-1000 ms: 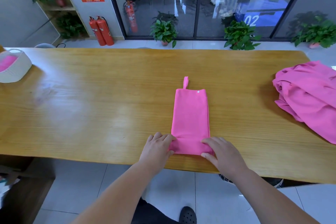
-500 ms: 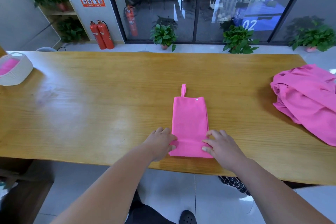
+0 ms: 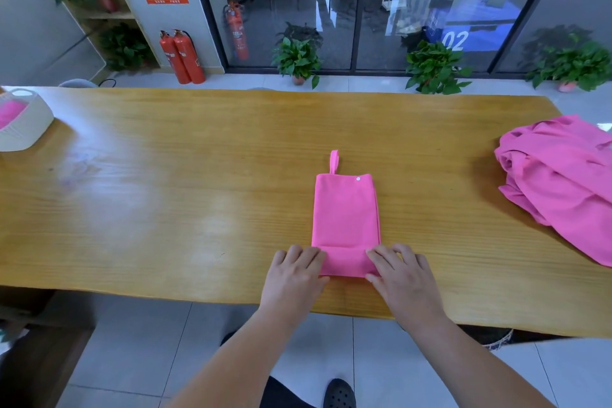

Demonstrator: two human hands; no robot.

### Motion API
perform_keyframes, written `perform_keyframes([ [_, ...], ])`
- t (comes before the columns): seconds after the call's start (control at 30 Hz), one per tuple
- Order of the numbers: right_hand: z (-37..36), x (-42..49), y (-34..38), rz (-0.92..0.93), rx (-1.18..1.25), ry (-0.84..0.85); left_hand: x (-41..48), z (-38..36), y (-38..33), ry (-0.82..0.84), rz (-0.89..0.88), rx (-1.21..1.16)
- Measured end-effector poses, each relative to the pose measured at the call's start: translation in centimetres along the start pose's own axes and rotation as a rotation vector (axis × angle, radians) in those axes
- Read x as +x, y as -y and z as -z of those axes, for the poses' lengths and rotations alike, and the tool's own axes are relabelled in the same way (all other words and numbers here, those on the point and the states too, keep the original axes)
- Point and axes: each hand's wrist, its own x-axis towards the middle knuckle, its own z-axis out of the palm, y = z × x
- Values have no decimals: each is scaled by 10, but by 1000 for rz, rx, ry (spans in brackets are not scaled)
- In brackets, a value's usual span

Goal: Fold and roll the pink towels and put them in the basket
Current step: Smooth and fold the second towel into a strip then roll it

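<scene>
A folded pink towel (image 3: 346,212) lies lengthwise on the wooden table (image 3: 165,192), with its hanging loop pointing away from me. Its near end is turned over into a short roll. My left hand (image 3: 294,275) holds the roll's left end, fingers on top and thumb at the near edge. My right hand (image 3: 402,275) holds the right end the same way. A white basket (image 3: 29,129) with something pink inside stands at the table's far left. At the right edge lies a heap of loose pink towels (image 3: 563,182).
The table's near edge runs just below my hands. Beyond the far edge are potted plants (image 3: 298,60), red fire extinguishers (image 3: 182,56) and glass doors. My shoe shows on the tiled floor below.
Both hands have moved forward along the towel, and the turned-over near end has rolled a little farther away from me. The flat part is shorter.
</scene>
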Motion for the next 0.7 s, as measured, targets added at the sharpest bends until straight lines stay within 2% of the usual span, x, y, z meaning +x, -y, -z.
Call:
perform_keyframes([
  [0.2,9,27,-12,-182,187,301,26,16,4,273,203,-82],
  [0.33,14,38,-32,-196,389,491,39,32,15,398,190,-213],
  [0.43,14,33,-45,-219,538,687,38,46,20,573,205,-307],
  [0.5,16,35,-48,-217,552,760,39,47,23,644,199,-365],
  [0.6,20,41,-40,-136,402,738,43,42,28,670,211,-457],
  [0.7,25,42,-27,-113,389,565,45,37,31,660,298,-560],
])
